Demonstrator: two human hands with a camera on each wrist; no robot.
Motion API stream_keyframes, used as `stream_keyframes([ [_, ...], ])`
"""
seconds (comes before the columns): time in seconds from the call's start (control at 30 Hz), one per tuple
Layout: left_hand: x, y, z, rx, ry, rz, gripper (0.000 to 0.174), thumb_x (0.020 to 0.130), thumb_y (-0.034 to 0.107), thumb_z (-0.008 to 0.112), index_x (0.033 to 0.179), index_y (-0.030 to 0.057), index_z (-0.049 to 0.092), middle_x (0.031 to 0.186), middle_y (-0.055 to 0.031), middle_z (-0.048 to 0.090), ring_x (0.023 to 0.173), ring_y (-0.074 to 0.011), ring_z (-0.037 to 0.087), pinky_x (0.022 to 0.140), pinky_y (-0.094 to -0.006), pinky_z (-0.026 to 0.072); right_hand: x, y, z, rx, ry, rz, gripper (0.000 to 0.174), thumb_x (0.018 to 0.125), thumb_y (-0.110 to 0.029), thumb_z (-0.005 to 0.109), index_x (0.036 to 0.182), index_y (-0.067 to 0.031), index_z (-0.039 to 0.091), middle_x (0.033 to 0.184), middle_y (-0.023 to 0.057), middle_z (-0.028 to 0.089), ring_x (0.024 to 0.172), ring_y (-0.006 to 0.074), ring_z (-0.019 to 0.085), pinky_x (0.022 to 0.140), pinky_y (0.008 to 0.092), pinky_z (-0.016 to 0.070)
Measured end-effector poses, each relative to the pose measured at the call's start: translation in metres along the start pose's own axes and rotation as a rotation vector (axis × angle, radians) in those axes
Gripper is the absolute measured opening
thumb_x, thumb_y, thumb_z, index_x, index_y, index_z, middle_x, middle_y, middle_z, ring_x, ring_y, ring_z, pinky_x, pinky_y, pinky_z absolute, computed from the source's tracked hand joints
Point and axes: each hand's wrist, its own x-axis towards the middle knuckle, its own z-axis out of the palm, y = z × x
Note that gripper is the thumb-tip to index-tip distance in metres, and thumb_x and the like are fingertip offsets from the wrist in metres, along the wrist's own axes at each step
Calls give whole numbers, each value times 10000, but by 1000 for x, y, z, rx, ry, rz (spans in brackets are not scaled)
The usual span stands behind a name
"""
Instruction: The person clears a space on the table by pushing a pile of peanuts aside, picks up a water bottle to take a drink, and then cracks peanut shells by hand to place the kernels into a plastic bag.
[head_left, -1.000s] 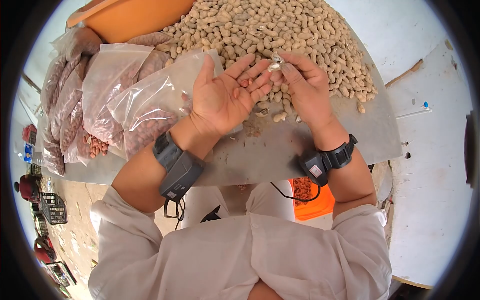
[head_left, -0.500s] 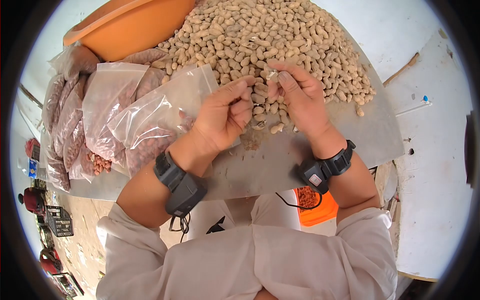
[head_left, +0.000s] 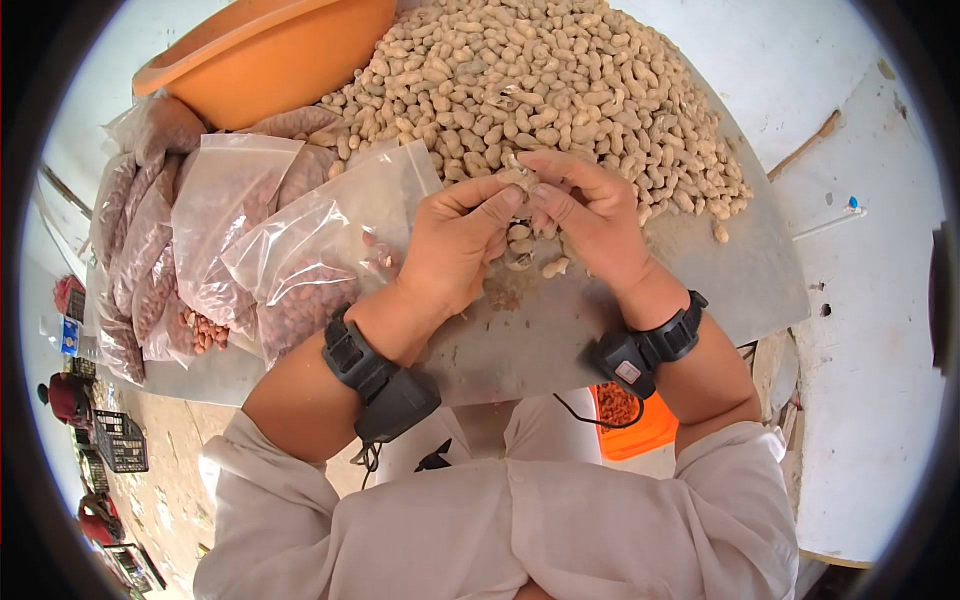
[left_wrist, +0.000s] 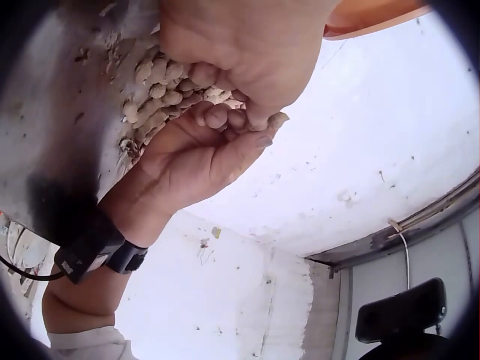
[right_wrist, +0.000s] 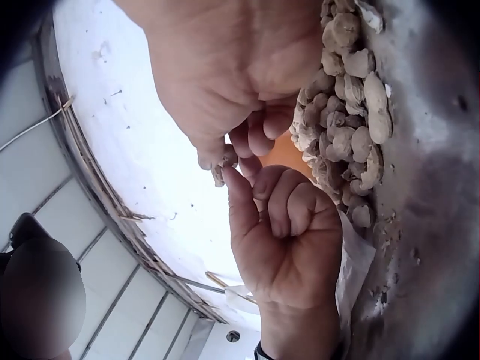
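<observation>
In the head view my left hand (head_left: 450, 245) and right hand (head_left: 605, 220) meet at the near edge of a big heap of unshelled peanuts (head_left: 560, 90). Between their thumbs and forefingers they pinch one peanut (head_left: 522, 180), its shell partly covered by the fingertips. The right wrist view shows that peanut (right_wrist: 220, 171) small and tan, held from both sides. The left hand's other fingers (right_wrist: 283, 202) curl into its palm, hiding whatever lies there. Below the hands, a few loose peanuts (head_left: 555, 267) and shell bits lie on the metal table (head_left: 500, 340).
Left of the hands lie clear plastic bags (head_left: 310, 250) of reddish shelled peanuts, with some loose kernels (head_left: 205, 330) among them. Behind them stands an orange basin (head_left: 270, 60). An orange tub (head_left: 640, 435) with reddish contents is below the table's front edge.
The left hand was palm up with kernels on it, then its fingers curled in. It has now met the right hand at the peanut, which the right hand was holding alone.
</observation>
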Motion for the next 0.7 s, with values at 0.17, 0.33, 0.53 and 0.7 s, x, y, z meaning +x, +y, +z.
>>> stream_keyframes([
  [0.17, 2, 0, -5, -33, -33, -2, 154, 864, 114, 616, 965, 1, 645, 672, 26, 541, 535, -33, 381, 465, -174, 293, 0, -1, 0, -49, -60, 7, 305, 850, -56, 594, 1153, -26, 577, 854, 25, 609, 656, 64, 543, 595, 196, 454],
  [0.33, 4, 0, -4, 43, -35, 9, 143, 869, 137, 616, 931, 9, 637, 701, 17, 567, 539, -28, 395, 467, -169, 305, 0, 2, 2, -60, -68, -27, 310, 833, -25, 599, 1142, -27, 578, 851, 22, 612, 656, 65, 541, 595, 198, 459],
  [0.53, 5, -1, -6, 187, -53, 57, 133, 888, 153, 591, 868, 22, 608, 700, 17, 559, 540, -21, 392, 467, -167, 304, -2, -5, -1, -124, -95, -21, 315, 821, -4, 605, 1134, -27, 576, 792, 22, 607, 622, 65, 536, 572, 198, 460],
  [0.7, 3, -1, -2, 129, -64, 37, 143, 907, 156, 556, 855, 28, 595, 687, 19, 545, 530, -19, 365, 458, -169, 287, -2, -2, 0, -38, -43, -19, 290, 854, -45, 588, 1143, -26, 567, 750, 18, 592, 611, 70, 546, 548, 197, 454],
])
